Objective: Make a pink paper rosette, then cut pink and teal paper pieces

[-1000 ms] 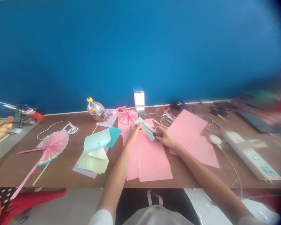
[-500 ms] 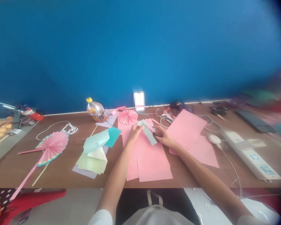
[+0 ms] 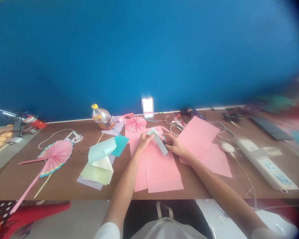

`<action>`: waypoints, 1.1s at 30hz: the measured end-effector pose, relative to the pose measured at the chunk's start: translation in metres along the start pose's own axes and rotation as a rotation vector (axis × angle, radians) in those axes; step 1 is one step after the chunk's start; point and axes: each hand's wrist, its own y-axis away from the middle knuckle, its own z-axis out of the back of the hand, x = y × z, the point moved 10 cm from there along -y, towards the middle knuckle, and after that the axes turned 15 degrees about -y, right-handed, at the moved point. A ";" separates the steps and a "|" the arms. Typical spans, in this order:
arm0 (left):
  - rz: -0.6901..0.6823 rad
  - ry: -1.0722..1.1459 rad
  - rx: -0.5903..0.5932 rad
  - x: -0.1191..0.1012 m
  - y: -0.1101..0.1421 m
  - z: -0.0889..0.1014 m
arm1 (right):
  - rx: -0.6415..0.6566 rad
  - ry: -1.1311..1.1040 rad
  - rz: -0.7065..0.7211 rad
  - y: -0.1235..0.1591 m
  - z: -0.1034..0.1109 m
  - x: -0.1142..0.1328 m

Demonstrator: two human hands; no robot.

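A pale blue-green paper strip (image 3: 159, 143) hangs at a slant over the pink sheets, its upper end pinched in my left hand (image 3: 145, 140). Close to the strip's right edge, my right hand (image 3: 173, 144) is closed on what look like scissors (image 3: 165, 142). Only a small dark part of them shows; the blades are mostly hidden by the strip and fingers. Beneath both hands lie overlapping pink paper sheets (image 3: 164, 176). Just beyond them is a pleated pink paper rosette (image 3: 136, 124).
Folded green and blue papers (image 3: 99, 162) lie to the left, near a pink paper fan (image 3: 56, 156) and a plastic bottle (image 3: 102, 118). On the right are more pink sheets (image 3: 199, 136), a white power strip (image 3: 266, 164) and cables. A blue wall (image 3: 149, 56) stands behind.
The paper strip has shifted very slightly to the right at its lower end. Both hands keep nearly the same place and grip.
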 end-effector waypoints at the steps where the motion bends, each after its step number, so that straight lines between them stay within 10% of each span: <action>1: -0.006 0.001 0.003 -0.001 0.000 0.000 | -0.004 0.001 -0.001 0.000 0.000 0.000; 33: 0.004 0.030 0.008 -0.006 0.004 -0.001 | 0.004 -0.050 -0.008 0.000 0.001 -0.005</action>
